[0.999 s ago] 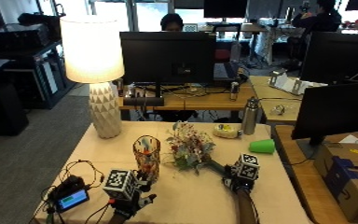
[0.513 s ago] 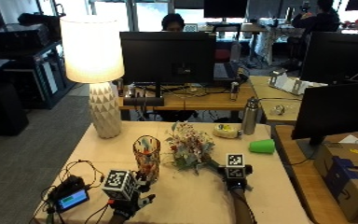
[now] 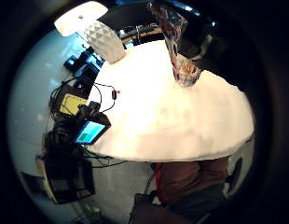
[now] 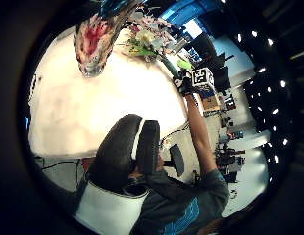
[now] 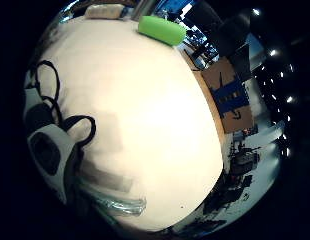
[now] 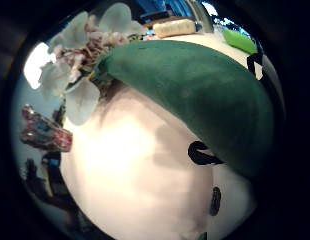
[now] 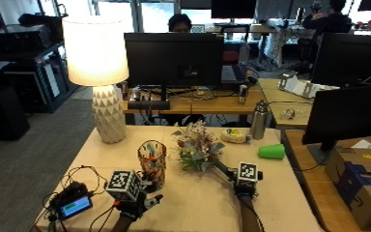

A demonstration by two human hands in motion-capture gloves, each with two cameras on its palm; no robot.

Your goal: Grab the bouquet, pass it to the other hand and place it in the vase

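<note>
The bouquet (image 7: 196,146) lies on the beige table (image 7: 192,205), its pale flowers toward the lamp and its green-wrapped stem (image 7: 222,169) toward me. My right hand (image 7: 245,182) sits over the stem's near end, and the green wrap (image 6: 195,95) fills much of its thumb side palm view. Whether it grips the stem is hidden. The patterned glass vase (image 7: 152,163) stands upright left of the bouquet. My left hand (image 7: 136,203) hovers just in front of the vase with relaxed fingers (image 4: 123,152), holding nothing.
A lit lamp (image 7: 102,72) stands at the back left. A small screen device (image 7: 75,206) with cables lies near the front left edge. At the back right are a green cup (image 7: 272,151), a metal bottle (image 7: 258,121) and a yellowish roll (image 7: 235,136).
My right hand has shifted slightly left and forward along the stem. The bouquet, the vase and my left hand stay where they were.
</note>
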